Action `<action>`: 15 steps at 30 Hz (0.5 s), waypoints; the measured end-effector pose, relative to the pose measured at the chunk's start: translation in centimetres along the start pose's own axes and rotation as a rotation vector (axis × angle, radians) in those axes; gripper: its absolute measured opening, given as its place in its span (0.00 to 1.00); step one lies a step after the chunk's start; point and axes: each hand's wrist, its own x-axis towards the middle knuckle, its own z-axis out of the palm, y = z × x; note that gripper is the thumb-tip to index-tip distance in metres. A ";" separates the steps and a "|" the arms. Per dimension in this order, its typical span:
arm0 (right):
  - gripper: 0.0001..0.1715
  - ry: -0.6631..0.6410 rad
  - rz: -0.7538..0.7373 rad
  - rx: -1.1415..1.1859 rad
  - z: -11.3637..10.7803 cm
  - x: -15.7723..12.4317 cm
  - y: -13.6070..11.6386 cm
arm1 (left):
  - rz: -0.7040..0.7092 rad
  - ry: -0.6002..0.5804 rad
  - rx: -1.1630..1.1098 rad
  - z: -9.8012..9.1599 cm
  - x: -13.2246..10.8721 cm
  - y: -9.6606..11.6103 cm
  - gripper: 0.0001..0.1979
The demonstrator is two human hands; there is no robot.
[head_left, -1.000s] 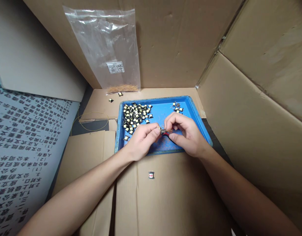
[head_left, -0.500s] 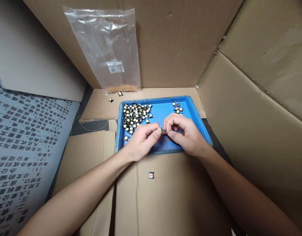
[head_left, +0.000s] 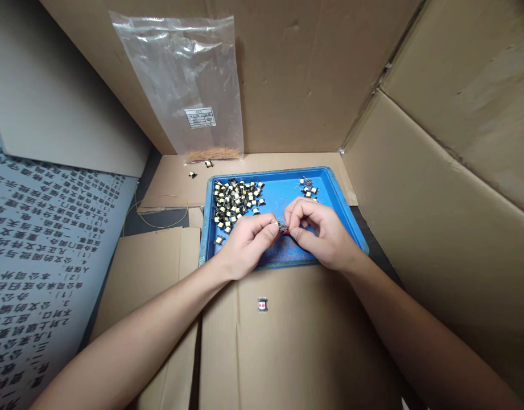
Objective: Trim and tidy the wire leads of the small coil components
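Over the blue tray, my left hand pinches a small transformer between thumb and forefinger, its pins and wires pointing right. Close against it, my right hand is closed in a pinch at a small red piece; what kind of thing this is stays mostly hidden by the fingers. A heap of yellow-taped transformers fills the tray's left side. Several more transformers, some with loose wires, lie at its far right.
A clear plastic bag with orange strands in it leans on the cardboard wall. Two transformers lie behind the tray. One transformer with a red-marked white top sits on the near cardboard. A yellow wire loop lies left.
The right fingertips have shifted very slightly at the transformer, and less of the red piece shows. Both hands keep their pinch over the tray.
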 end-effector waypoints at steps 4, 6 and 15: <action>0.10 -0.028 0.003 0.040 0.1 0.1 0.1 | 0.005 0.007 -0.063 0.1 0.0 -0.1 0.25; 0.10 -0.037 0.005 0.055 0.1 0.1 0.0 | -0.001 0.009 -0.076 0.1 0.0 -0.2 0.25; 0.05 -0.062 0.004 0.049 -0.4 -0.1 0.2 | 0.011 0.014 -0.071 0.0 0.0 -0.2 0.25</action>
